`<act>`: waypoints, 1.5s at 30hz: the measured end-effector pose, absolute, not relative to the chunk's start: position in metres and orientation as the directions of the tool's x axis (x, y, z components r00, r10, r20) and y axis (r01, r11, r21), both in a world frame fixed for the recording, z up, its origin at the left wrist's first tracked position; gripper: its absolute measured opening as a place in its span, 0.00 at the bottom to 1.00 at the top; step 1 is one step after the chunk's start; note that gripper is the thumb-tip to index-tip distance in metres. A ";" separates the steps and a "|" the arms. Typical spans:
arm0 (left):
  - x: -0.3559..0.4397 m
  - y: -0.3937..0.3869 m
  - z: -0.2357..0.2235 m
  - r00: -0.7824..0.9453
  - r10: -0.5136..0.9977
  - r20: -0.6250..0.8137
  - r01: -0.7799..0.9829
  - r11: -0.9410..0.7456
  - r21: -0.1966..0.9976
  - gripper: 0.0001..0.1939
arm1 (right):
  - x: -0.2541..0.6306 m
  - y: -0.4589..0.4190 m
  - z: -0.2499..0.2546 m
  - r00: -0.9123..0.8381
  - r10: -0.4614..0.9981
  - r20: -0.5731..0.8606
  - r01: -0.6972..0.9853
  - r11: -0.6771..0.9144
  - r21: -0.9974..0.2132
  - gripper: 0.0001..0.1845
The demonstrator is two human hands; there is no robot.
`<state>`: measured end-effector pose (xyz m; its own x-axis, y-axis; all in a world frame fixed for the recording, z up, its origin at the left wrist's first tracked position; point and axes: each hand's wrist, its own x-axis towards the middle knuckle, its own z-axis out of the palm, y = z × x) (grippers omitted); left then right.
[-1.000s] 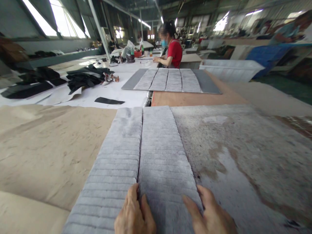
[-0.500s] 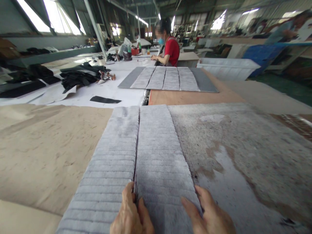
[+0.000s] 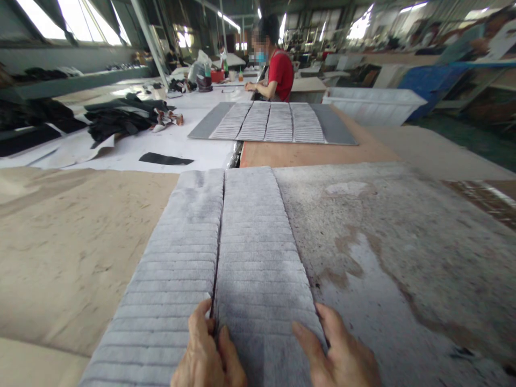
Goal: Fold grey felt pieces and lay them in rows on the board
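Note:
Two long rows of overlapping grey fabric pieces lie side by side on the table: a left row (image 3: 169, 269) and a right row (image 3: 258, 242), with a narrow dark gap between them. At the near end of the right row, my left hand (image 3: 207, 346) holds its left edge, fingers down in the gap and thumb on top. On the opposite edge my right hand (image 3: 336, 349) grips the same row, thumb on the upper face and fingers along the outer side. The fingertips of both hands are partly hidden by the fabric.
Tan sheeting (image 3: 80, 236) covers the table's left; a stained, worn surface (image 3: 403, 226) spans the right. Beyond lie a grey board (image 3: 334, 126) bearing more strip rows, a dark strip (image 3: 166, 159), black fabric (image 3: 116, 118) and a white bin (image 3: 374, 102). A co-worker in red (image 3: 281, 75) sits farther back.
The whole view has shifted slightly, so the scene sits a little further left and up. Both hands keep the same hold on the right row.

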<state>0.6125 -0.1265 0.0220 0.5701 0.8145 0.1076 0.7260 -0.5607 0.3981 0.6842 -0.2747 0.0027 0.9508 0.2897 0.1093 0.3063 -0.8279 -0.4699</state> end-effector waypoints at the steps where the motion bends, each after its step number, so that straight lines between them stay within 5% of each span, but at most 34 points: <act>1: 0.613 -0.127 0.022 0.568 0.816 0.109 0.726 -0.559 0.400 0.14 | 0.684 -0.275 0.003 0.946 0.301 0.122 0.322 -0.827 -0.461 0.19; 8: 0.612 -0.134 0.022 0.626 0.742 0.240 0.720 -0.668 0.186 0.13 | 0.676 -0.266 0.007 0.876 0.336 0.346 0.393 -0.913 -0.110 0.21; 11: 0.608 -0.134 0.023 0.660 0.662 0.356 0.671 -0.732 0.118 0.13 | 0.674 -0.266 0.008 0.829 0.339 0.445 0.406 -0.912 -0.061 0.23; 18: 0.604 -0.118 0.024 0.763 0.365 0.534 0.383 -0.920 0.082 0.17 | 0.693 -0.272 0.023 0.700 0.455 0.549 0.614 -0.777 -0.138 0.18; 24: 0.631 -0.088 0.041 0.948 0.189 0.258 0.152 -0.976 0.156 0.22 | 0.736 -0.263 0.032 0.602 0.644 0.472 0.789 -0.571 -0.227 0.18; 29: 0.657 -0.071 0.062 0.985 0.172 -0.005 0.170 -0.966 0.195 0.18 | 0.756 -0.256 0.039 0.630 0.736 0.246 0.772 -0.563 -0.293 0.23; 34: 0.665 -0.066 0.068 0.971 0.233 -0.063 0.241 -0.950 0.197 0.14 | 0.760 -0.252 0.044 0.757 0.652 0.047 0.621 -0.695 -0.362 0.16; 39: 0.650 -0.063 0.060 0.929 0.366 -0.052 0.367 -0.897 0.245 0.06 | 0.752 -0.260 0.035 0.840 0.538 0.072 0.515 -0.749 -0.417 0.16; 45: 0.644 -0.058 0.052 0.915 0.403 -0.018 0.394 -0.881 0.261 0.12 | 0.746 -0.261 0.025 0.896 0.434 0.088 0.414 -0.750 -0.517 0.20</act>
<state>0.6442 -0.0583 0.0517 0.9149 0.4034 -0.0183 0.3938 -0.8813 0.2612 0.7459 -0.2607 0.0252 0.8964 0.4344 0.0877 0.4138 -0.7495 -0.5167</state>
